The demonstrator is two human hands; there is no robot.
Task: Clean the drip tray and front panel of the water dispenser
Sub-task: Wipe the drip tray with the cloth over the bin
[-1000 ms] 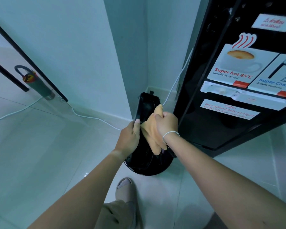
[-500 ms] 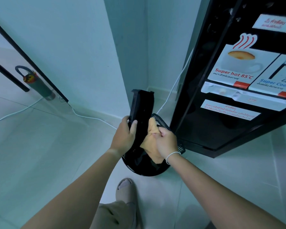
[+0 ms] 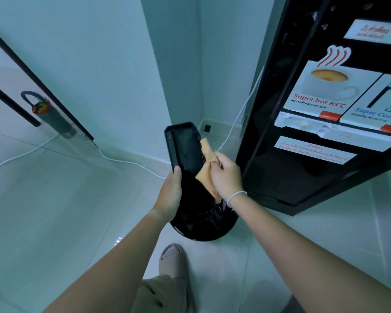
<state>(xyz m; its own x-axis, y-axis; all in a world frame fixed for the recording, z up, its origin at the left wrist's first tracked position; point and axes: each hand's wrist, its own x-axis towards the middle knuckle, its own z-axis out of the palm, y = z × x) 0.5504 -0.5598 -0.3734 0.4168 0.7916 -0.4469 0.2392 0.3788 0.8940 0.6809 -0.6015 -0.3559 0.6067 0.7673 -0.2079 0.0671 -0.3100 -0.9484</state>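
My left hand [image 3: 170, 193] gripping the black drip tray [image 3: 185, 146] upright, my right hand [image 3: 226, 177] pinching an orange cloth [image 3: 207, 170] against it, black bin [image 3: 203, 219] beneath both hands, water dispenser [image 3: 314, 132] just right

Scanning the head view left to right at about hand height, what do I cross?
Grey bottle behind the glass door → left hand gripping the drip tray → orange cloth → right hand holding that cloth → black water dispenser.

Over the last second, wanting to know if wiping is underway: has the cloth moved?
Yes. The orange cloth, pinched by the right hand, slid toward the drip tray's far end, nearer the corner baseboard.
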